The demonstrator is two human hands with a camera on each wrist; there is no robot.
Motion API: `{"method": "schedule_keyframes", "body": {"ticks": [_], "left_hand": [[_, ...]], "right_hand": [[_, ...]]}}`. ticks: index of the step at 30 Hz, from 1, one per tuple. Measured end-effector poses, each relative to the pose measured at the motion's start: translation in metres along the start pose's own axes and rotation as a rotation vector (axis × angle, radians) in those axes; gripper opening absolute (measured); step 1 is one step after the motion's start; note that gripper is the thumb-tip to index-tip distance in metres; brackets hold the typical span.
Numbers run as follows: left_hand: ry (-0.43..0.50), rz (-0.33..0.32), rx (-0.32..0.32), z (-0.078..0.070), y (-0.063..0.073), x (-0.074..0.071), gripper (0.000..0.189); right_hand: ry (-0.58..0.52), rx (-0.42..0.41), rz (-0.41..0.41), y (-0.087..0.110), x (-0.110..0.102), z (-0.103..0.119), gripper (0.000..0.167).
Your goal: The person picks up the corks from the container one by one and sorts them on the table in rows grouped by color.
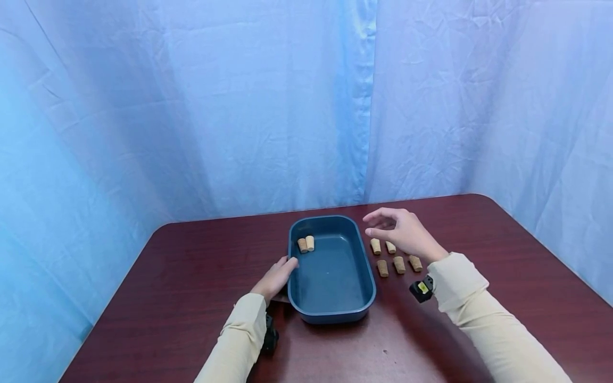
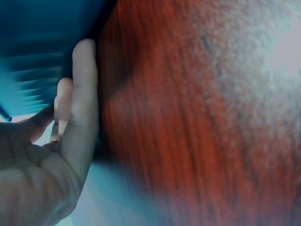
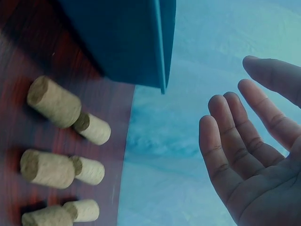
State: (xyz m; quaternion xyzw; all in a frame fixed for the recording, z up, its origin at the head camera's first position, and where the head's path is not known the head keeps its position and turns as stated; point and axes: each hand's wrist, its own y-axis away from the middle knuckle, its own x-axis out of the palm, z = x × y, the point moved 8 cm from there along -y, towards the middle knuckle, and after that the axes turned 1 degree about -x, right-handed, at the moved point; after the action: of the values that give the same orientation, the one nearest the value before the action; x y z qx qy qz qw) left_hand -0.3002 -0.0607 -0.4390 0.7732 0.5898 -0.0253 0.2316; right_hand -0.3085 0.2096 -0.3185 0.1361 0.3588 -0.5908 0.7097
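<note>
A dark blue rectangular plastic basin (image 1: 330, 314) stands on the table, two tapered corks (image 1: 306, 244) side by side near its far left wall. My left hand (image 1: 278, 277) grips the basin's left side, thumb over the rim and fingers along the outer wall, as the left wrist view shows. To the right of the basin, several more corks (image 1: 399, 264) lie in two rows. My right hand (image 1: 399, 230) hovers above the far row, fingers loosely bent and thumb apart, with nothing between them. In the right wrist view the corks (image 3: 54, 101) sit below and left of this hand.
The dark red wooden table (image 1: 206, 276) has rounded far corners. Pale blue curtains (image 1: 268, 106) hang behind it and at both sides. A small black camera (image 1: 421, 289) is strapped at my right wrist, another at the left (image 1: 270, 335).
</note>
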Motion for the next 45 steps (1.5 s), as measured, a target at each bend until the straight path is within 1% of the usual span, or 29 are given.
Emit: {"method": "schedule_keyframes", "body": {"ticks": [7,13,19,26,39,45], "left_hand": [[0.004,0.012,0.007,-0.001,0.001,0.000,0.072],[0.005,0.009,0.006,-0.002,0.001,0.000,0.071],[0.011,0.011,0.007,-0.002,0.001,0.000,0.071],[0.019,0.011,0.007,-0.002,0.002,-0.001,0.070],[0.021,0.002,0.001,-0.002,0.001,0.000,0.071],[0.013,0.006,-0.002,-0.001,0.002,0.001,0.071]], "right_hand": [[-0.007,0.010,0.009,-0.008,0.009,0.013,0.030],[0.002,0.025,0.031,-0.019,0.018,0.022,0.031],[-0.004,0.016,0.052,-0.029,0.030,0.032,0.030],[-0.034,0.050,0.064,-0.042,0.046,0.037,0.027],[-0.067,0.108,0.108,-0.058,0.076,0.044,0.029],[-0.053,0.115,0.105,-0.063,0.087,0.044,0.027]]}}
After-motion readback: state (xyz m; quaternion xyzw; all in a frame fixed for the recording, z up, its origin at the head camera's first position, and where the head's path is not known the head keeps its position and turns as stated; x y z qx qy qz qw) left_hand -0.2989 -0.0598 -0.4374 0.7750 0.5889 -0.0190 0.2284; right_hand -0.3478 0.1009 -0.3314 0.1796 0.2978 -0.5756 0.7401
